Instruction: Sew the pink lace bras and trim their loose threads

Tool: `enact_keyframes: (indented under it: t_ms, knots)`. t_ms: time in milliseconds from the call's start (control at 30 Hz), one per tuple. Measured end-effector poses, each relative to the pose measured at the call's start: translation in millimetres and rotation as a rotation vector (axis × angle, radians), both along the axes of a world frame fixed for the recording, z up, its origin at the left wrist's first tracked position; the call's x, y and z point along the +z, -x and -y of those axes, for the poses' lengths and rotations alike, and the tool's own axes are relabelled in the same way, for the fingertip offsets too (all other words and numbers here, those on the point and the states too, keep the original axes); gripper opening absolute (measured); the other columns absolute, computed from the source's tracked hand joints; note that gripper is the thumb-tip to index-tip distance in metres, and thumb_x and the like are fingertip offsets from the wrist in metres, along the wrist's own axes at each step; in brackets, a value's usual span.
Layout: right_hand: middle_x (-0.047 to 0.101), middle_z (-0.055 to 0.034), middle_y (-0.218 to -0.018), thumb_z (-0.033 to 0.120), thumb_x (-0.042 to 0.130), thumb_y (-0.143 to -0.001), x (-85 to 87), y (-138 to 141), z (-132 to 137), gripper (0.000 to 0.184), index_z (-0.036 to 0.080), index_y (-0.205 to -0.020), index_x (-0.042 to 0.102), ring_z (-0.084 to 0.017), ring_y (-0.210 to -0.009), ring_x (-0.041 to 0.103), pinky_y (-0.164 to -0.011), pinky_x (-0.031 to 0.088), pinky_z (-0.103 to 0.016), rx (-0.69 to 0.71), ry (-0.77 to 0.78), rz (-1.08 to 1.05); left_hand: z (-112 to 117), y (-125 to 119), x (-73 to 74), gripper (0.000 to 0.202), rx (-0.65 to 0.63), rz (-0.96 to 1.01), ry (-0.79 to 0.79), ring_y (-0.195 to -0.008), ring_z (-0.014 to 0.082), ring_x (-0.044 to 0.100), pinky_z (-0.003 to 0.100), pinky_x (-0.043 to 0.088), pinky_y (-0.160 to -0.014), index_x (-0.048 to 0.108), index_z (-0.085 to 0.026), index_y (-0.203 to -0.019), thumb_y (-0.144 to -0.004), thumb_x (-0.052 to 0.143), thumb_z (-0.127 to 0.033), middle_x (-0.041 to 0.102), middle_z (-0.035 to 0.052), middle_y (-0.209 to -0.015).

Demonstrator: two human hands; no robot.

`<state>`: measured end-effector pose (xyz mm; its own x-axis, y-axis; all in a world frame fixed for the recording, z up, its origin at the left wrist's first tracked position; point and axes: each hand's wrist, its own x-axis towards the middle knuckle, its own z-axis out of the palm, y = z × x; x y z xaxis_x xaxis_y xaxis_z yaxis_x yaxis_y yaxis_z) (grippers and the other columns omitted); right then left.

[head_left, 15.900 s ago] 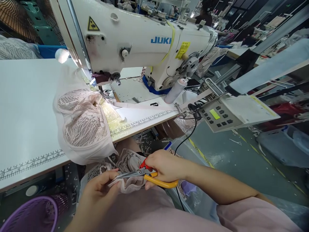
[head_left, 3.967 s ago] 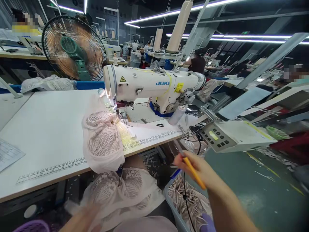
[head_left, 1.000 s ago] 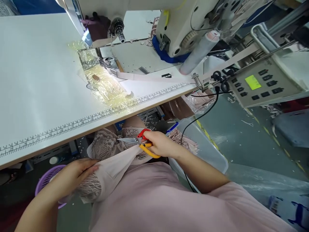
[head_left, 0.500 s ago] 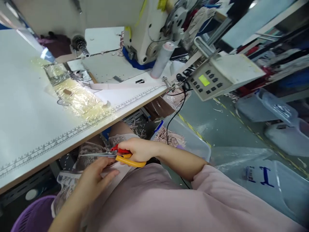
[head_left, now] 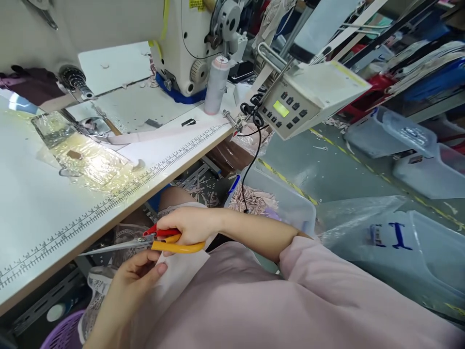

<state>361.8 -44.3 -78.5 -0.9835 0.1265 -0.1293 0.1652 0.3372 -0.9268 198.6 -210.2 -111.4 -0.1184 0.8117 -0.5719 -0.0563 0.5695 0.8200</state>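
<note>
In my right hand (head_left: 191, 225) are scissors (head_left: 178, 247) with orange and red handles, my fingers wrapped round the grips. Their long metal blades point left, just above the fingers of my left hand (head_left: 140, 276). That hand pinches a pale piece of fabric (head_left: 183, 271) between thumb and fingers, over my lap. Whether the blades touch the cloth I cannot tell. Below and left of the blades hangs white lace fabric (head_left: 97, 291), partly hidden by my left forearm.
The worktable (head_left: 32, 203) has a printed ruler along its front edge. On it stand a sewing machine (head_left: 185, 48) and a thread cone (head_left: 217, 85). A control box (head_left: 290, 104) juts out at right. A clear bin (head_left: 294, 203) with pale strips and a purple basket (head_left: 67, 332) sit below.
My view has swung so that the table and machine sit further left. The scissors and right hand have shifted left in the picture, and more of the pale fabric shows beneath them.
</note>
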Motion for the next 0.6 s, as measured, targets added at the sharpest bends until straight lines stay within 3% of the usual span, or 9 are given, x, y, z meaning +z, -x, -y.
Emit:
enact_keyframes:
  t_ms: [167, 433, 600]
  knots:
    - [0.042, 0.0065, -0.067, 0.023, 0.067, -0.071, 8.3, 7, -1, 0.028, 0.018, -0.073, 0.039, -0.01, -0.063, 0.038, -0.059, 0.028, -0.023, 0.021, 0.028, 0.021, 2, 3, 3.4, 0.02, 0.065, 0.085, 0.014, -0.065, 0.0102, 0.053, 0.017, 0.043, -0.06, 0.071, -0.02, -0.073, -0.061, 0.082, -0.031, 0.065, 0.0005, -0.071]
    - [0.043, 0.0052, -0.068, 0.018, 0.063, -0.072, 14.9, 12, -1, 0.026, 0.018, -0.07, 0.037, -0.01, -0.063, 0.039, -0.059, 0.029, -0.023, 0.04, -0.003, 0.008, -2, -4, 14.9, 0.031, 0.246, 0.104, 0.116, -0.053, 0.0105, 0.054, 0.018, 0.042, -0.05, 0.071, -0.017, -0.061, -0.043, 0.088, -0.036, 0.064, 0.0016, -0.061]
    - [0.044, 0.0041, -0.069, 0.018, 0.058, -0.076, 15.2, 13, -1, 0.023, 0.018, -0.07, 0.035, -0.011, -0.063, 0.041, -0.059, 0.03, -0.023, 0.056, -0.022, 0.007, -4, -7, 19.8, 0.033, 0.253, 0.085, 0.091, -0.052, 0.0101, 0.053, 0.019, 0.044, -0.051, 0.07, -0.017, -0.059, -0.044, 0.087, -0.041, 0.062, 0.0013, -0.057]
